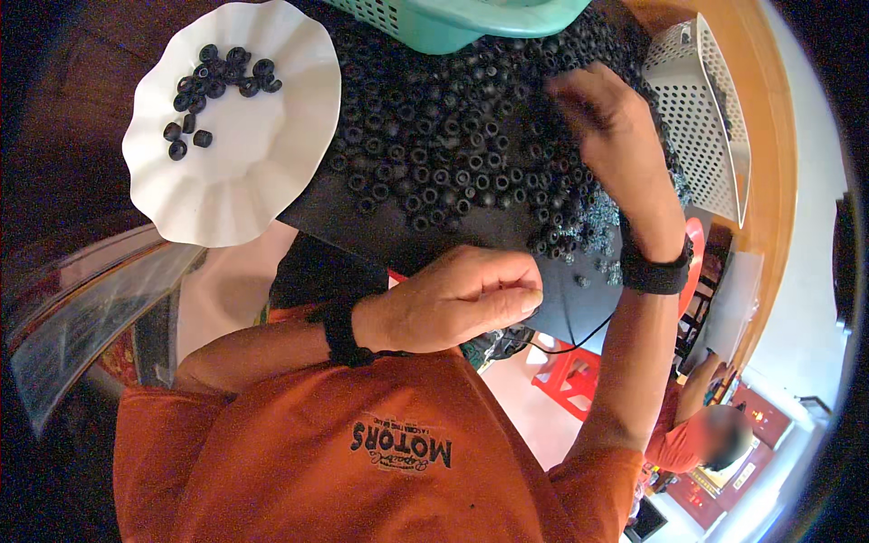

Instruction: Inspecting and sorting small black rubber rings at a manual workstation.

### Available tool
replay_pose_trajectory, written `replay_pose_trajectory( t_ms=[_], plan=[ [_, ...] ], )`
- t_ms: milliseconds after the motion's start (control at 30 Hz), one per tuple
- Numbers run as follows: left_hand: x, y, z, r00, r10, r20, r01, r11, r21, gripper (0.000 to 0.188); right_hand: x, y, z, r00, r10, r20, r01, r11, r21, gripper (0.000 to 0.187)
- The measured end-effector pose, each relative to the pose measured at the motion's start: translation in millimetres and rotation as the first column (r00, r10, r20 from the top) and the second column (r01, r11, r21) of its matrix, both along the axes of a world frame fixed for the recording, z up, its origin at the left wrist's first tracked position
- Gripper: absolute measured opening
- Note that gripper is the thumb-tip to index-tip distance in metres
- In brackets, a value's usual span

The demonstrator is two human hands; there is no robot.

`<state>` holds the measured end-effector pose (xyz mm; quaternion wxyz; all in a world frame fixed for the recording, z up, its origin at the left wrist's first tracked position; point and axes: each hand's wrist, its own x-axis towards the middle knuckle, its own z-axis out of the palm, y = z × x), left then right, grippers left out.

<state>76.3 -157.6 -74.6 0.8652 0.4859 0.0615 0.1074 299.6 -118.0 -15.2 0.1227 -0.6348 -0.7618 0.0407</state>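
Note:
My left hand is closed in front of my chest, just off the near edge of the dark work surface. Thumb and forefinger press together; whatever they hold, if anything, is hidden. Out over a wide spread of small black ring-shaped pieces reaches my right hand, its fingertips smeared by motion among them. A white plate with a wavy rim lies at the left. Several black ring-shaped pieces sit on it in a loose cluster. Both wrists wear black bands.
A turquoise plastic basket stands at the far edge, behind the pieces. To the right is a white perforated basket. A red stool stands lower down, and another person sits at the lower right. A thin black cable runs near my left hand.

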Motion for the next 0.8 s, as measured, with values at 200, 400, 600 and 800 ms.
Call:
replay_pose_trajectory(
  t_ms=[200,400,600,800],
  plan=[
    [0,1,0,1.000,0.006,-0.012,-0.006,1.000,0.011,0.021,5,6,-4,0.999,-0.031,0.030,0.031,0.999,-0.008,0.017],
    [0,2,0,1.000,0.022,0.006,-0.023,0.998,0.051,0.021,-1,3,1,0.999,0.029,-0.026,-0.031,0.996,-0.084,0.018],
    [-1,1,-1,1.000,0.018,0.009,-0.018,1.000,0.020,0.021,-6,2,-5,0.996,0.064,0.066,-0.060,0.996,-0.066,0.019],
    [-2,0,-2,1.000,0.009,0.001,-0.009,1.000,-0.008,0.020,-14,-1,-3,0.997,0.007,0.083,-0.002,0.998,-0.061,0.018]
  ],
)
